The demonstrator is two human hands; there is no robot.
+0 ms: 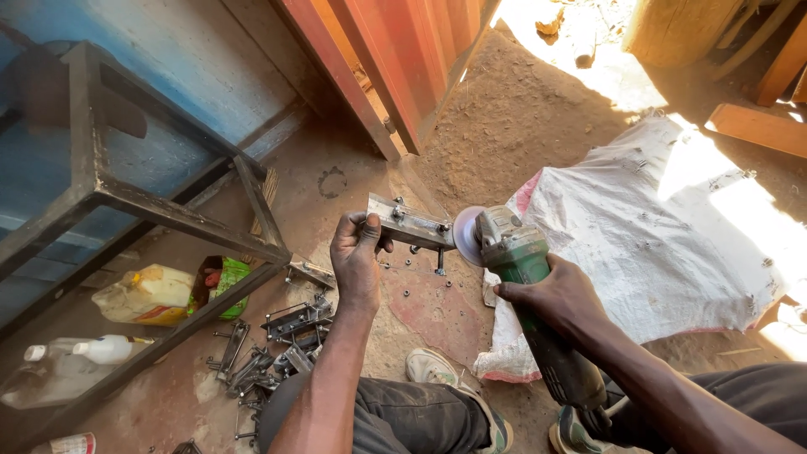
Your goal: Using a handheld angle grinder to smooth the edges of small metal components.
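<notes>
My left hand (356,252) grips one end of a flat grey metal bracket (412,225) with bolts on it, holding it up above the dirt floor. In my right hand (556,296) is a green angle grinder (525,277), held by its body. The grinder's round disc (465,235) sits right at the bracket's right end, touching or nearly touching it. The grinder's dark rear handle runs back along my right forearm.
A dark steel frame (168,214) stands at left against a blue wall. Several metal pieces (277,345) lie on the floor by my left knee. Plastic bottles (109,349), a yellow bag (147,294), a white woven sack (647,244) at right, red metal door (395,59).
</notes>
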